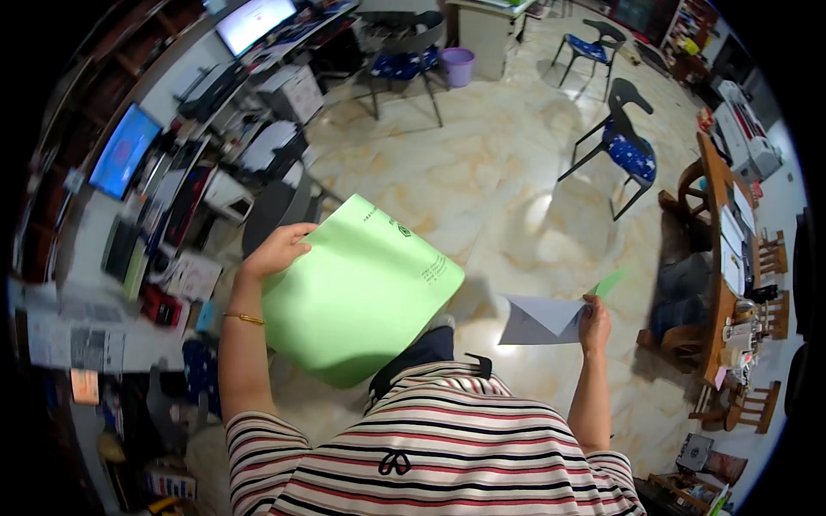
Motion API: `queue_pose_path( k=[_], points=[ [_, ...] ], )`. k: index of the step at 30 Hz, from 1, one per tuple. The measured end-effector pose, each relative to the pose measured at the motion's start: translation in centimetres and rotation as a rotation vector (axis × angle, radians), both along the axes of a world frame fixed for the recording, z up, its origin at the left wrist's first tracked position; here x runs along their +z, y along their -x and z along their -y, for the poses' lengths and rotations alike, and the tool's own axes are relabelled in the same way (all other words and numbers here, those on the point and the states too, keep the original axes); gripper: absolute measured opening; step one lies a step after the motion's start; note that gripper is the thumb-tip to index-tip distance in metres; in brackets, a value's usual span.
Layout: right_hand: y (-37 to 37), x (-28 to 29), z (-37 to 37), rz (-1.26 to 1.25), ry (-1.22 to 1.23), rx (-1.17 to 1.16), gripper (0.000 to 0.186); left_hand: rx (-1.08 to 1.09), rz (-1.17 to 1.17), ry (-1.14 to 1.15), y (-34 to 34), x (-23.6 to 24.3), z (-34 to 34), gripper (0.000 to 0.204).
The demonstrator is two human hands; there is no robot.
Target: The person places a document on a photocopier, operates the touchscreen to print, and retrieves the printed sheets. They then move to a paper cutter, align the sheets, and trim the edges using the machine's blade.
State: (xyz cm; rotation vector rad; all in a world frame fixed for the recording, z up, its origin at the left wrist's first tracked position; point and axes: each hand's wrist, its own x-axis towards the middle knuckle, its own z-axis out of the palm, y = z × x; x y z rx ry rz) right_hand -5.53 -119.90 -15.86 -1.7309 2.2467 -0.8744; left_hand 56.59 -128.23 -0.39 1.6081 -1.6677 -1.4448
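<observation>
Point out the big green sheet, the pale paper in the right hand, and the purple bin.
Big green sheet point(361, 288): head view, on the middle of its face.
Pale paper point(544, 320): head view, near its middle.
Purple bin point(459, 72): head view, on its outer wall.

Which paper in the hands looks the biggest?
The green sheet in the left hand: it shows far larger than the grey-white paper and the green piece in the right hand.
</observation>
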Motion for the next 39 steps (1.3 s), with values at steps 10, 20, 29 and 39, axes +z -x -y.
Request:
queue_pose_path(
  k=[10, 20, 29, 39],
  points=[
    [10.0, -1.8, 18.5, 0.894, 0.177, -0.558, 0.012, -0.27, -0.2, 0.134, 18.7, 6.3, 38.0, 0.018],
    [13.7, 4.3, 62.5, 1.206, 0.138, -0.24, 0.022, 0.032, 0.126, 0.621, 31.6, 9.9, 67.0, 0.02],
    [21.0, 8.3, 95.3, 1.378, 0.232, -0.061, 0.019, 0.059, 0.094, 0.687, 40.9, 10.0, 98.0, 0.02],
    [37.8, 13.3, 107.7, 1.399, 0.633, -0.58, 0.023, -0.554, -0.106, 0.514, 74.9, 12.1, 133.5, 0.016]
  ],
)
